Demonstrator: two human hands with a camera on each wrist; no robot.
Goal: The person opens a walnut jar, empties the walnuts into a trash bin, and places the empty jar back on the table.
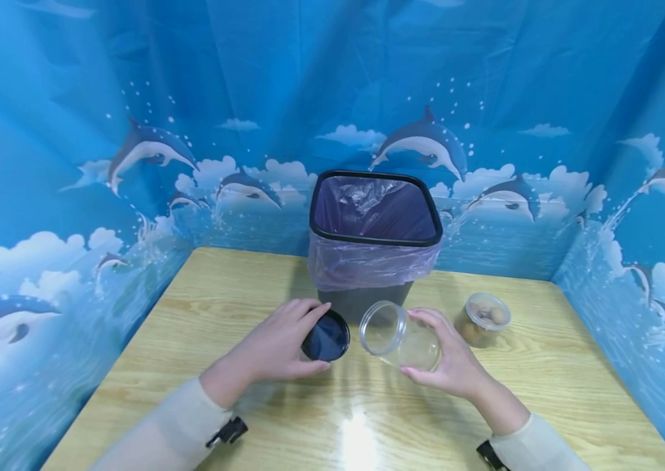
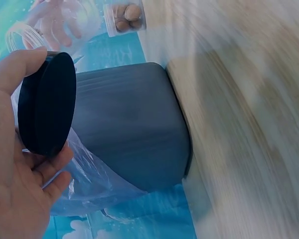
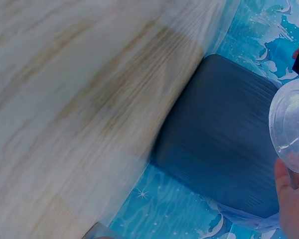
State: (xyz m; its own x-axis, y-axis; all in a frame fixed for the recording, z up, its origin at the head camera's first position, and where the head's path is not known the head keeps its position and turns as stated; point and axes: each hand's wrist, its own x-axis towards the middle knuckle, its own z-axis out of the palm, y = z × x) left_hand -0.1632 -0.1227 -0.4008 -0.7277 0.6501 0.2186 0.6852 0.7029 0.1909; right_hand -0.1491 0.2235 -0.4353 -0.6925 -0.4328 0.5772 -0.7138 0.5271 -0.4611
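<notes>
A clear, see-through jar (image 1: 421,348), round and smooth-walled with a ringed mouth, is tilted over the surface (image 1: 238,418), mouth toward ten o'clock. The right hand (image 1: 453,366) holds it, its grip curved around the wall from four o'clock. At nine o'clock, apart from the jar, the left hand's (image 1: 276,343) grip holds a round black lid (image 1: 328,337) by its edge. A grey bin (image 1: 362,302) with a purple liner (image 1: 374,265) stands between eleven and twelve; a clear tub of brown round pieces (image 1: 482,322) sits between two and three.
</notes>
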